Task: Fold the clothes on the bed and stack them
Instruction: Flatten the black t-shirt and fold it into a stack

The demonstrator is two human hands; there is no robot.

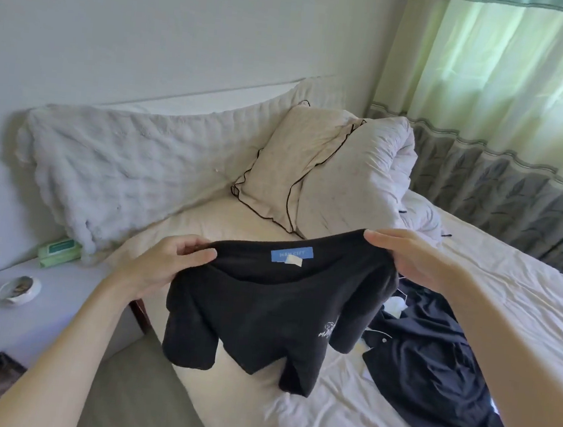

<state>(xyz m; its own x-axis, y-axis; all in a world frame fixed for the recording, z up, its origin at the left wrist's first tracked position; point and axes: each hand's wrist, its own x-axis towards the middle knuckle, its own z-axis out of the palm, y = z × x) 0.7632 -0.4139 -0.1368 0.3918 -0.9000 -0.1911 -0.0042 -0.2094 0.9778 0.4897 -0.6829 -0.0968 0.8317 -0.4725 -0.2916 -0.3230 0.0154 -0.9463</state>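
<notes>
Black T-shirt (263, 315) hangs stretched between both hands above the bed (339, 422), collar uppermost, blue neck label facing the camera. Left hand (165, 264) pinches one shoulder; right hand (417, 257) grips the other. Dark garments (430, 372) lie crumpled on the bed beneath the right forearm.

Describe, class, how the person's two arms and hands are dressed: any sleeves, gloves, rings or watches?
Both forearms are bare up to the picture's edge, no sleeves showing. The left hand and right hand wear no gloves, and no rings, watch or bracelet can be seen.
</notes>
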